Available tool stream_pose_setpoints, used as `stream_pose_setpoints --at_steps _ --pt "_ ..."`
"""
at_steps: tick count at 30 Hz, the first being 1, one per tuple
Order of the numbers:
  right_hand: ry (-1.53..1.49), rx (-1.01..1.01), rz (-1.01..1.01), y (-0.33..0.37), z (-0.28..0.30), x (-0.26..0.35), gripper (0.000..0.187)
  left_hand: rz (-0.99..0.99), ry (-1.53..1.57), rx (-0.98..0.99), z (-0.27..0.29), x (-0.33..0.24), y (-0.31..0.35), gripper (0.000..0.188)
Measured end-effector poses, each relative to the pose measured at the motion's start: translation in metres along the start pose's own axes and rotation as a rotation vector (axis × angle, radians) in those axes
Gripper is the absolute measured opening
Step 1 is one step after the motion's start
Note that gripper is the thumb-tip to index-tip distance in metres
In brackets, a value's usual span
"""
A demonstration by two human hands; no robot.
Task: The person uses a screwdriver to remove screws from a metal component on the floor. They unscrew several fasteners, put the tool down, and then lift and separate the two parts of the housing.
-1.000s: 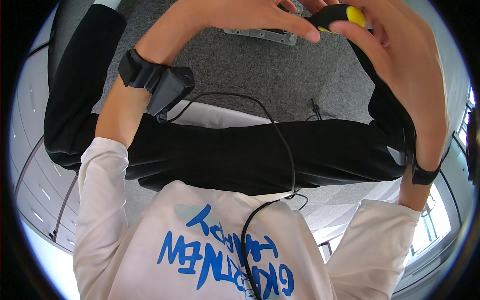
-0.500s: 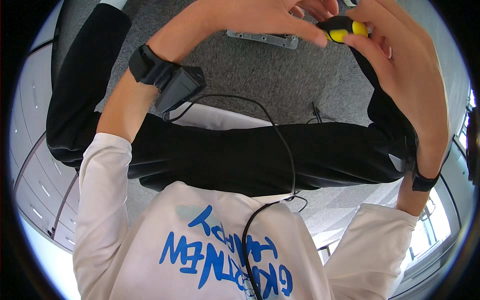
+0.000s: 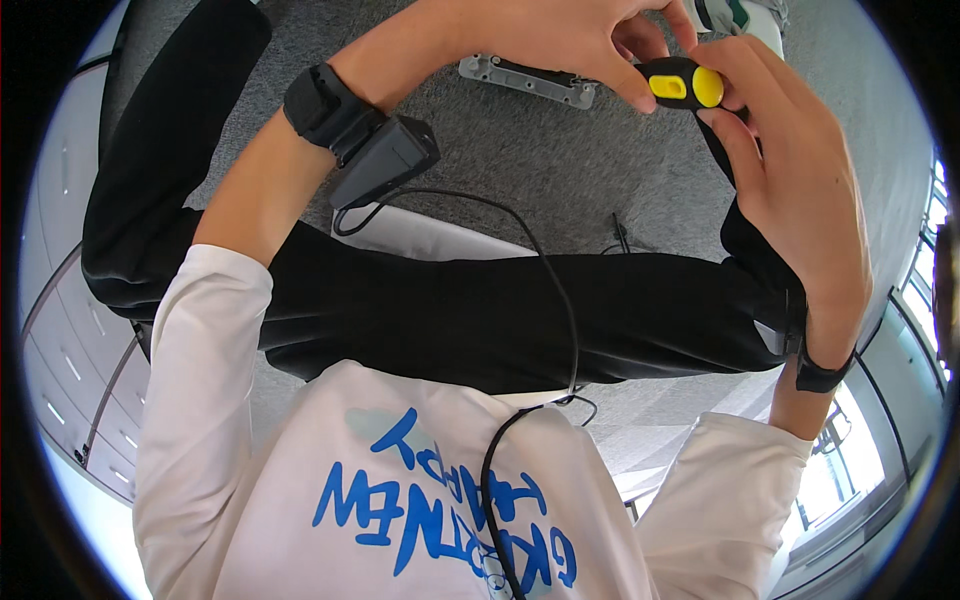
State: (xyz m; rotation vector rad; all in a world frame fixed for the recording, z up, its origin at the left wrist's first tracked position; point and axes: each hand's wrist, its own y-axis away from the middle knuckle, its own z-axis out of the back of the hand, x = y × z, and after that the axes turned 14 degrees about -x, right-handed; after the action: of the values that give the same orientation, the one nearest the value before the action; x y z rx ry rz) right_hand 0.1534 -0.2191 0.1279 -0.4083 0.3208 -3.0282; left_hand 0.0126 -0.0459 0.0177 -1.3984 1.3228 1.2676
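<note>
A short, rounded black-and-yellow tool handle [image 3: 668, 86], like that of a screwdriver, is held up at the top right between both hands. My left hand [image 3: 565, 38] has its thumb against the handle's left end, its other fingers curled behind. From the right, my right hand [image 3: 800, 150] closes thumb and fingers around the end with the round yellow cap. Any shaft or tip is hidden. Below my left hand, a long grey bracket-like part [image 3: 530, 82] with holes along it lies on the grey carpet.
A black cable [image 3: 545, 255] runs from the black device [image 3: 385, 165] on my left wrist across my lap. My black-trousered legs [image 3: 430, 300] frame the carpet [image 3: 600, 180]. Something white and green [image 3: 735, 15] shows at the top edge. White cabinets [image 3: 75, 330] stand far left.
The handle has turned so its yellow cap faces me more, and both hands have shifted slightly. My right hand and forearm have moved left and down. More of the white-and-green thing shows.
</note>
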Motion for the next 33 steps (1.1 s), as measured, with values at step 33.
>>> stream_pose_setpoints --at_steps 33 --pt "0.243 0.147 -0.067 0.000 0.015 -0.004 0.026 -0.305 -0.272 -0.060 -0.017 0.001 -0.008 0.050"
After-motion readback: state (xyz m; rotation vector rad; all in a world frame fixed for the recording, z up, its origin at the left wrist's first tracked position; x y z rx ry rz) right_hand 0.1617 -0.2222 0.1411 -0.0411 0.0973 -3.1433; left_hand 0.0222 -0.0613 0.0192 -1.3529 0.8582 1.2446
